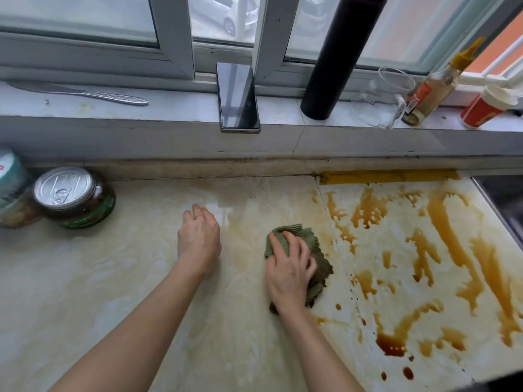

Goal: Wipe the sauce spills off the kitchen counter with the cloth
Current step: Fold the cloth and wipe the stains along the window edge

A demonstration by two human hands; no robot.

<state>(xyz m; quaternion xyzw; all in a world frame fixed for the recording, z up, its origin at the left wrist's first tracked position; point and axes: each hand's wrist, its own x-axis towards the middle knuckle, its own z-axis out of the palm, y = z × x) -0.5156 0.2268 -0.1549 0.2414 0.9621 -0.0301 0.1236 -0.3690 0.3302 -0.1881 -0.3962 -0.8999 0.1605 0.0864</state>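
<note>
Wiping step, early on. Right hand (288,267) grips the bunched green cloth (317,258), pressing it onto the counter (141,278). Left hand (199,236), left of cloth, loosely curled, holds nothing. Sauce spills (441,250) right of cloth look untouched; next move likely calls for sweeping rightward.

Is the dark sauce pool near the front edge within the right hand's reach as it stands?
Probably yes: the right hand holds the cloth left of the pool, with only bare, spattered counter between them.
</note>
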